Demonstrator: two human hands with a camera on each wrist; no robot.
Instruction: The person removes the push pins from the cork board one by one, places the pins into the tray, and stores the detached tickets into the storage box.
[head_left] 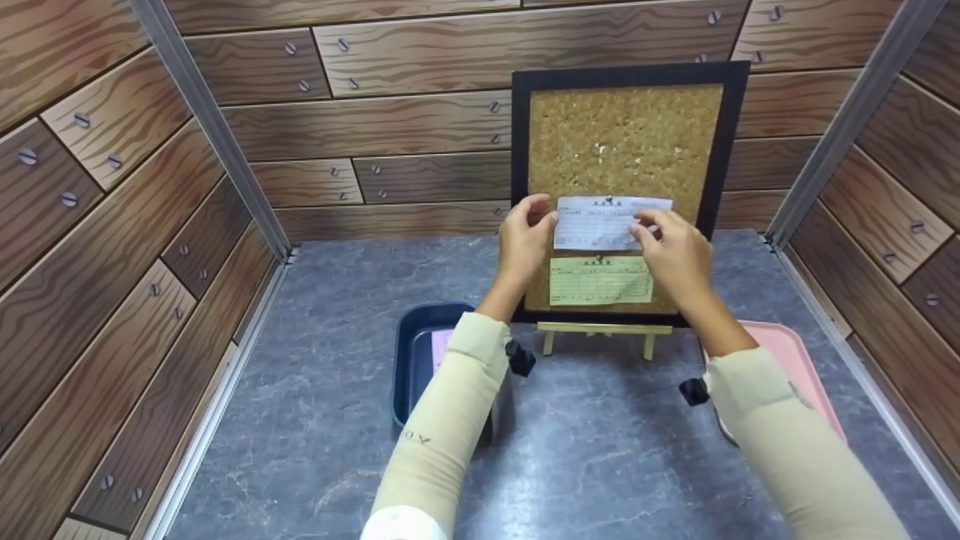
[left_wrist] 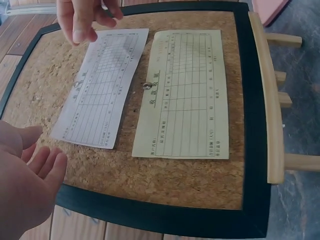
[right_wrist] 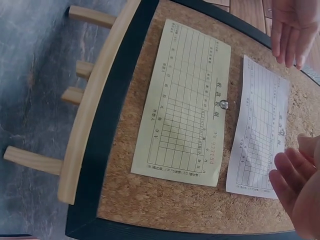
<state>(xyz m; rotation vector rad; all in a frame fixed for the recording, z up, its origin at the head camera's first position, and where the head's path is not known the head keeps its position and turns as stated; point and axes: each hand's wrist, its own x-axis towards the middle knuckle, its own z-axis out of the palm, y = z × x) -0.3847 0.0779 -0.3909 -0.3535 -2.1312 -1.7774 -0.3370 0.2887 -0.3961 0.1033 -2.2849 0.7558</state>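
A white printed receipt slip (head_left: 592, 229) hangs on a black-framed cork board (head_left: 622, 142), held by a pushpin (head_left: 608, 199) at its top. Below it a yellow-green slip (head_left: 600, 283) is fixed by a second pushpin (head_left: 598, 259). My left hand (head_left: 523, 238) is at the white slip's left edge, fingers loosely bent. The right hand (head_left: 679, 251) is by that slip's right edge, thumb and fingers apart. In the left wrist view, nothing sits between the left hand's (left_wrist: 30, 182) fingers. The right wrist view shows the right hand (right_wrist: 302, 182) close over the white slip's end, its fingers relaxed.
A small wooden easel (head_left: 604, 328) supports the board. A dark blue tray (head_left: 403, 360) with pink-purple paper (head_left: 441, 349) inside stands left, partly behind my left sleeve. To the right lies a pink tray (head_left: 787, 356), partly covered by my right arm. Wood-patterned walls enclose the table.
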